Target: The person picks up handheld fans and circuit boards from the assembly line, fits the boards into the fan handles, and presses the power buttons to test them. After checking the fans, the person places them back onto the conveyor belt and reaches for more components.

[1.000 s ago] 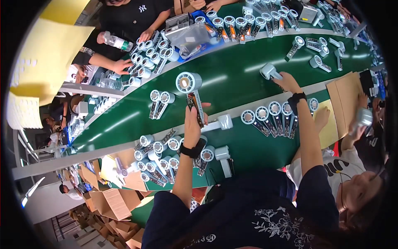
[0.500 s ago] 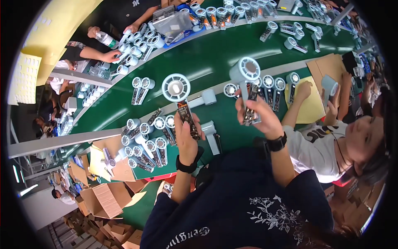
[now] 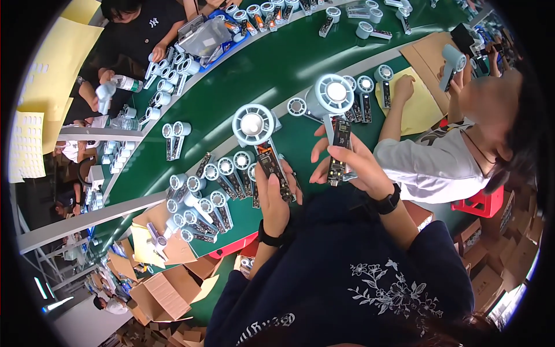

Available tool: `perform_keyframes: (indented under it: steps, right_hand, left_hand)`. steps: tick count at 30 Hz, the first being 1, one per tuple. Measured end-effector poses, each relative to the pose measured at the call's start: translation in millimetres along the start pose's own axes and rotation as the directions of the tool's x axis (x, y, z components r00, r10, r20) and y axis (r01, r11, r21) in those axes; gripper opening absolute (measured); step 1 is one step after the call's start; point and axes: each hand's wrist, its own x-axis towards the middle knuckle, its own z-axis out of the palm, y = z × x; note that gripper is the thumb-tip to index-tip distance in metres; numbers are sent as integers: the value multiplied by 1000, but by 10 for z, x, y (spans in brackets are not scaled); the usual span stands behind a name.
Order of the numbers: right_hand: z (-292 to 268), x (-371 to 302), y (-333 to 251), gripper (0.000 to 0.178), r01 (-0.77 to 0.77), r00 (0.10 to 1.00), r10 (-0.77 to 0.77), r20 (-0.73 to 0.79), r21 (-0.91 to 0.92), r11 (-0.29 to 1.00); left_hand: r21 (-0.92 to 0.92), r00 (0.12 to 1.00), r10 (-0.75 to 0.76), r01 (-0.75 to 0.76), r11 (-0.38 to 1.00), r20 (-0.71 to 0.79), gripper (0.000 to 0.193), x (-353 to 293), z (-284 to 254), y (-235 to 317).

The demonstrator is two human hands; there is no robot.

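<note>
A light-blue handheld fan (image 3: 253, 103) with a round slotted head and a pale centre is gripped by my left hand (image 3: 273, 208). The thumb presses on its handle, where a dark circuit board and orange wires lie bare. My right hand (image 3: 370, 170) holds a second handheld fan (image 3: 315, 104) by its handle, thumb over the exposed board and some fingers spread behind it. Both fans are raised above the green table with their heads pointing away from me, side by side and apart. Whatever lies directly behind my left hand is partly hidden.
Several similar fans (image 3: 217, 199) lie clustered left of my hands, and more (image 3: 365, 85) stand on the right. Beyond a pale rail runs a green conveyor (image 3: 231, 81). A co-worker (image 3: 433, 165) sits close on my right; open cardboard boxes (image 3: 167, 292) are at lower left.
The view has shifted. The fan in my right hand has turned, so its circuit board shows more fully, and that hand's fingers are more spread. My left hand keeps hold of its fan.
</note>
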Motion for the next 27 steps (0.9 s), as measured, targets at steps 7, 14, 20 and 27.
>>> perform_keyframes:
  steps: [7, 14, 20, 27]
  right_hand:
    - [50, -74, 70, 39, 36, 998, -33, 51, -49, 998]
    - [130, -138, 129, 40, 56, 997, -52, 48, -80, 995]
    - [184, -185, 211, 40, 59, 995, -50, 87, -103, 993]
    - [212, -149, 241, 38, 28, 991, -23, 130, -41, 999]
  left_hand:
    - [22, 1000, -13, 14, 1000, -12, 35, -40, 50, 148]
    - [47, 1000, -4, 4, 999, -12, 35, -112, 113, 236]
    - [72, 1000, 4, -6, 997, 19, 35, -175, 94, 207]
    - [198, 999, 36, -41, 979, 32, 35, -174, 79, 192]
